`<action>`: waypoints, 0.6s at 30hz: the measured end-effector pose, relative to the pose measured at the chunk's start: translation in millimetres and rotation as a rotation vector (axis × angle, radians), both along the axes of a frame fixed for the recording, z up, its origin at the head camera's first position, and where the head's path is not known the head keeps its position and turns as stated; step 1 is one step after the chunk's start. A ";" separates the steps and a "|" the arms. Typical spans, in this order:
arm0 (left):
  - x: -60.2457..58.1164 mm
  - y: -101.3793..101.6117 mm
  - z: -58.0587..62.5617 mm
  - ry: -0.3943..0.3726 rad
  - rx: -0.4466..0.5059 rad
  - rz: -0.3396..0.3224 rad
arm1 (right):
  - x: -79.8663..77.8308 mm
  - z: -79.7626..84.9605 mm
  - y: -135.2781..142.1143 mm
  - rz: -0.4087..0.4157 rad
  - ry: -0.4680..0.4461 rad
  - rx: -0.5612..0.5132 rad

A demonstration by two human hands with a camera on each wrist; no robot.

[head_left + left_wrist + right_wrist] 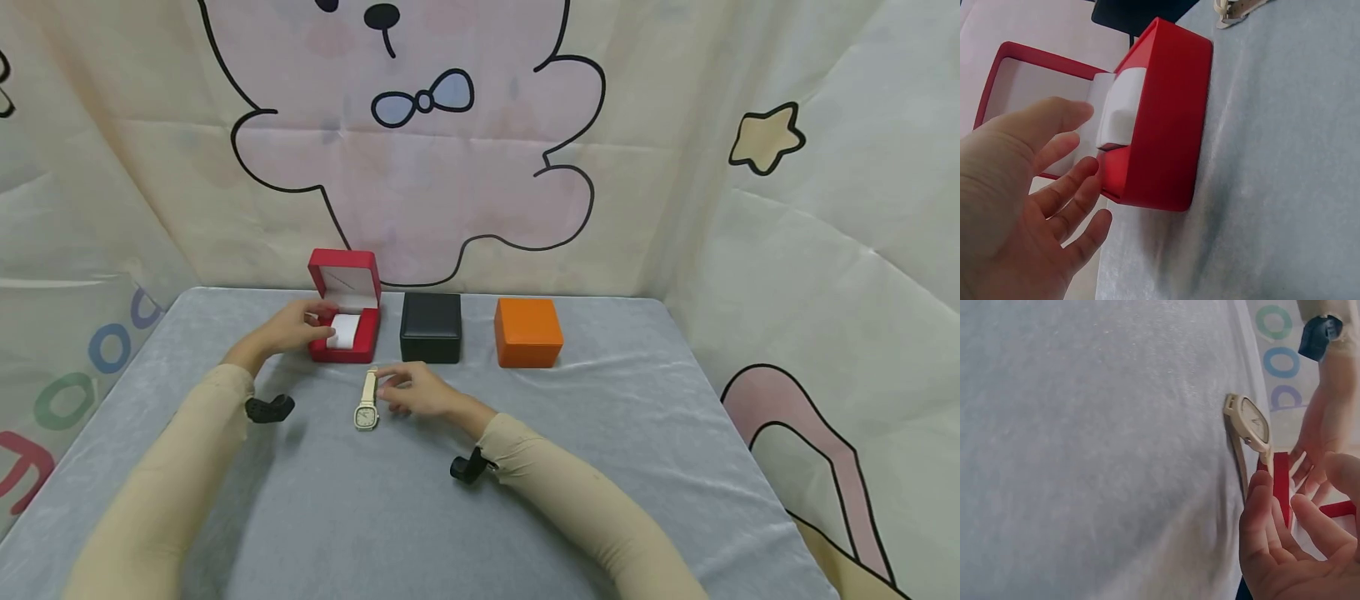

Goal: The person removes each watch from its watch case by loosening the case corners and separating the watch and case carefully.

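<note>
A soft grey-blue cloth (337, 517) covers the table, filling the lower middle of the frame. Beige sleeves (592, 500) enter from both lower corners. The watch (367, 404) lies left of centre, its long axis running nearly up the frame, top leaning slightly right; the dial is at the near end, the strap pointing towards the boxes. The right hand (420, 390) is beside that strap, fingers loosely bent, thumb apart, gripping nothing; whether it touches, I cannot tell. Beyond, the left hand (288, 327) is spread loosely at the white cushion (344, 332) in the open red box (343, 356), holding nothing; contact is unclear. A black box (431, 327) and an orange box (528, 333) stand to its right. Cream curtains (652, 125) with cartoon drawings fill the upper frame and sides.
</note>
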State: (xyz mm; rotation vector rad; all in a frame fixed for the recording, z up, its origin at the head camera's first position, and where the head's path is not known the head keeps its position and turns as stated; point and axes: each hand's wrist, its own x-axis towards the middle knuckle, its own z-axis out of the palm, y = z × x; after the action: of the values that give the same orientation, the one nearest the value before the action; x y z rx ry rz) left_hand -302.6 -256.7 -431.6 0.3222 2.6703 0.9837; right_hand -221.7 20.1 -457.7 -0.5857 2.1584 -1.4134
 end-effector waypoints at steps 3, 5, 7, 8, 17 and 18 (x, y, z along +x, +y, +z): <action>1.8 -0.4 0.4 0.034 0.022 -0.012 | 1.6 2.8 6.8 -0.013 0.020 -0.018; 2.7 -0.7 1.4 0.057 0.038 -0.020 | 2.5 4.7 11.7 -0.014 0.032 -0.021; 4.0 -0.9 3.1 0.075 0.049 -0.024 | 3.9 6.7 16.2 -0.012 0.040 -0.021; 5.1 -0.8 4.5 0.080 0.052 -0.024 | 4.5 7.4 18.2 -0.011 0.042 -0.021; 17.8 2.9 15.5 0.076 0.062 0.016 | 8.5 15.3 33.3 -0.015 0.087 -0.027; 19.0 3.8 15.8 0.071 0.063 0.024 | 8.9 15.9 35.0 -0.011 0.094 -0.021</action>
State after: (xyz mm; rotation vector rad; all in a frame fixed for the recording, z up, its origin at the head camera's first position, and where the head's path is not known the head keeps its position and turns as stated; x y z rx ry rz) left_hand -283.6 -252.9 -415.8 0.3458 2.7168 1.0842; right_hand -212.8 55.1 -441.8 -0.6614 2.2252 -1.4429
